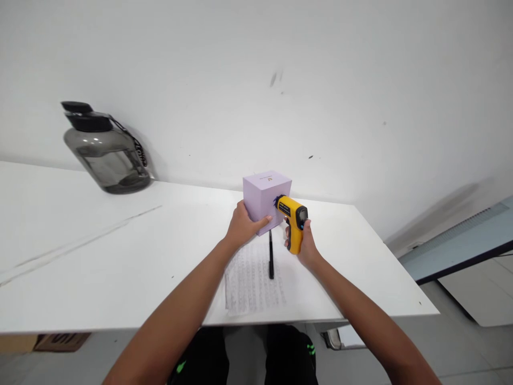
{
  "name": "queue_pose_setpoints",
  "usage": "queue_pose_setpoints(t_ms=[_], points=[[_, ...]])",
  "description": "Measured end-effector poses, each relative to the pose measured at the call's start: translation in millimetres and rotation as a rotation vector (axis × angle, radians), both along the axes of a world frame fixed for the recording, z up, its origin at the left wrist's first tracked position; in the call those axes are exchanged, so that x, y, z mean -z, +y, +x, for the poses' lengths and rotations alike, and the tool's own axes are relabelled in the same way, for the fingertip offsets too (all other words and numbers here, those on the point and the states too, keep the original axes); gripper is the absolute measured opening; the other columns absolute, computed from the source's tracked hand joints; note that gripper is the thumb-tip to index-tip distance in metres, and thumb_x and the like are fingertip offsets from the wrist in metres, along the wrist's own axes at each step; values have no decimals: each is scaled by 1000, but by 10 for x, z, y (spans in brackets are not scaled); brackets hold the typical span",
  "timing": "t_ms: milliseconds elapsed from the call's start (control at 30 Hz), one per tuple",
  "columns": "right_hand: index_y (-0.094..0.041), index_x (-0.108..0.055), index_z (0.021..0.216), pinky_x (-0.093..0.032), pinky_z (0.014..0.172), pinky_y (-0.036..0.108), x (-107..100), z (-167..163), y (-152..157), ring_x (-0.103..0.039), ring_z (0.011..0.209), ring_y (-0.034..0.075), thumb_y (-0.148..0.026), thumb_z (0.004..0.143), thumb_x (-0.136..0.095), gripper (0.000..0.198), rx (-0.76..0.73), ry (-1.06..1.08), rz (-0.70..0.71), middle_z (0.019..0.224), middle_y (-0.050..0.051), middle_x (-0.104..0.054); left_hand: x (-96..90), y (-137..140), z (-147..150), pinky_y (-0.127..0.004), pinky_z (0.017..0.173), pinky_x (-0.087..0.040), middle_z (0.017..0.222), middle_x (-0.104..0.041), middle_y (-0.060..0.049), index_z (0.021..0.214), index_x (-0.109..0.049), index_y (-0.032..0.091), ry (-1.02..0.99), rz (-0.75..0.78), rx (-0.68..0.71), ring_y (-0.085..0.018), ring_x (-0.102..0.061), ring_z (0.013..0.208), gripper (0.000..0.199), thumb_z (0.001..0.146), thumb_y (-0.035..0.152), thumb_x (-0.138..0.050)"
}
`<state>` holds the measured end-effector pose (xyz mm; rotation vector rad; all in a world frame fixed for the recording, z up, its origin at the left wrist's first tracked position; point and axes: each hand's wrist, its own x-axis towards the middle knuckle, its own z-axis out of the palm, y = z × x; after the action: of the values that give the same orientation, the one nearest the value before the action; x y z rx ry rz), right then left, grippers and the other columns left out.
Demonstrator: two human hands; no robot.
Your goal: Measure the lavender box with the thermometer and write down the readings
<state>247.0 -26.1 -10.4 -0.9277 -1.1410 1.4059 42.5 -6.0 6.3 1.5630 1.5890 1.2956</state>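
A pale purple box [253, 197] stands on the white table close to the wall. My left hand [242, 224] grips its near left corner, thumb across the front face. In my right hand [308, 245] is a yellow and black infrared thermometer gun [294, 216], fingers wrapped round its handle. Its dark nose points at the front face of the box, very near or touching; I cannot tell which. Below the box lies a sheet of handwritten paper [248, 283], with a black pen [271, 256] resting on it.
A large grey see-through water bottle [108, 160] with a black lid stands at the back left by the wall. The white table [100, 267] ends at a right edge. Beyond it is a light blue panel with a dark edge [460, 246]. A cardboard box [60, 342] shows below the table.
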Motion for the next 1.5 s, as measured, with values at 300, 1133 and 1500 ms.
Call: queue_pose_setpoints(t_ms=[300, 1133, 1500], points=[[-21, -66, 106, -47, 44, 26, -39, -28, -7, -50, 49, 13, -98, 64, -44, 90, -7, 74, 20, 63, -2, -56, -20, -17, 5, -45, 89, -52, 130, -54, -18, 128, -39, 18, 22, 2, 3, -32, -58, 116, 90, 62, 66, -79], [-20, -69, 99, -51, 49, 28, -10, -58, -19, -53, 55, 14, -96, 63, -50, 86, 8, 50, 37, 67, 2, -58, 2, -36, 6, -45, 87, -51, 130, -53, -18, 127, -40, 19, 39, 8, 6, -33, -57, 117, 92, 60, 68, -78], [-21, -68, 100, -51, 50, 28, 13, -58, -34, -55, 60, 15, -96, 64, -49, 85, 30, 40, 50, 74, 2, -59, 11, -28, 6, -45, 85, -53, 130, -55, -18, 128, -40, 19, 40, 3, 12, -33, -58, 116, 92, 61, 68, -79]])
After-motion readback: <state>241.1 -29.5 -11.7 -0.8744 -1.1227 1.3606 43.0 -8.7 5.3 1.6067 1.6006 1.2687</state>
